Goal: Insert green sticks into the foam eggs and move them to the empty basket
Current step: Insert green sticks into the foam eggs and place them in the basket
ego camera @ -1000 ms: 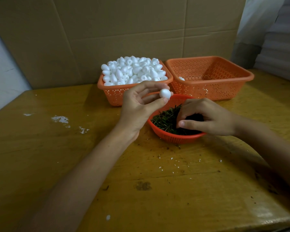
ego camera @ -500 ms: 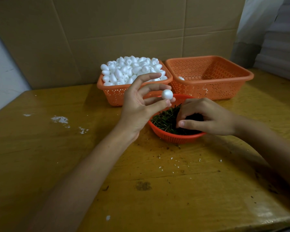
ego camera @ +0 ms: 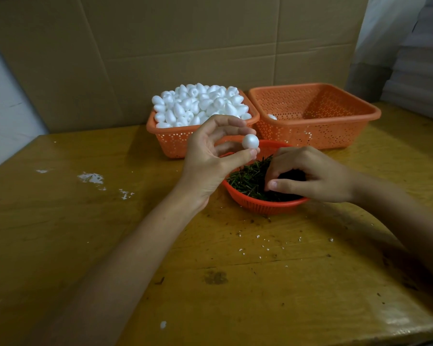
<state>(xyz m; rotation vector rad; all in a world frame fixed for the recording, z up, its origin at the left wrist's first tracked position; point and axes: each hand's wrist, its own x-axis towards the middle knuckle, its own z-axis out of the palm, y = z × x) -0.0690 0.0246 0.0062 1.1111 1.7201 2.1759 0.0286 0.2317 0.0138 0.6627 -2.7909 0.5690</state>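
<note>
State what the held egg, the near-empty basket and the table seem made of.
Held egg: foam, probably polystyrene; matte white, faintly pearly. Near-empty basket: moulded plastic, orange, perforated walls. Table: likely varnished wood; grain, scuffs, glossy glare at the corner.

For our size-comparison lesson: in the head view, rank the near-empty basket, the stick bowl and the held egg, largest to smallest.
1. near-empty basket
2. stick bowl, smaller though nearer the camera and partly hidden by the right hand
3. held egg

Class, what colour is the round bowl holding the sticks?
The bowl is red, seen in the head view.
</note>
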